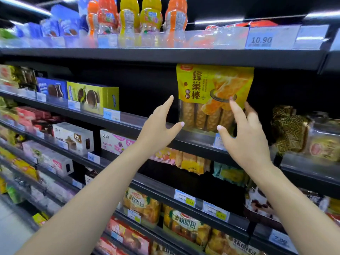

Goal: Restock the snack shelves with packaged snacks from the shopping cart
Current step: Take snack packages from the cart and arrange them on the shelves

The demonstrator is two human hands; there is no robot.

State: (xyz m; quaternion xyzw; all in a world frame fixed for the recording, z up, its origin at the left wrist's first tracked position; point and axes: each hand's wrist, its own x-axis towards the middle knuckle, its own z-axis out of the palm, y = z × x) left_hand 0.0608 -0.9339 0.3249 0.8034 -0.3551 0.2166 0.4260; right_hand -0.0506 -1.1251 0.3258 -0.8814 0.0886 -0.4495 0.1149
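A yellow bag of honeycomb stick bread (pixel 202 85) stands upright on the second shelf (pixel 195 141), with a dark gap of shelf to its left. My left hand (pixel 160 126) hovers just left of the bag with fingers straight and spread, apart from it. My right hand (pixel 244 138) is at the bag's lower right corner. Its index finger lies straight against the bag's front, the thumb reaches across the bottom, and the other fingers are blurred by the bag's right edge. The shopping cart is out of view.
Green and blue boxes of chocolate pies (pixel 93 97) stand left on the same shelf, gold-patterned bread bags (pixel 290 129) to the right. Drink bottles (pixel 139 19) line the shelf above. Lower shelves hold white boxes (pixel 73 137) and soft-bread bags (pixel 185 227).
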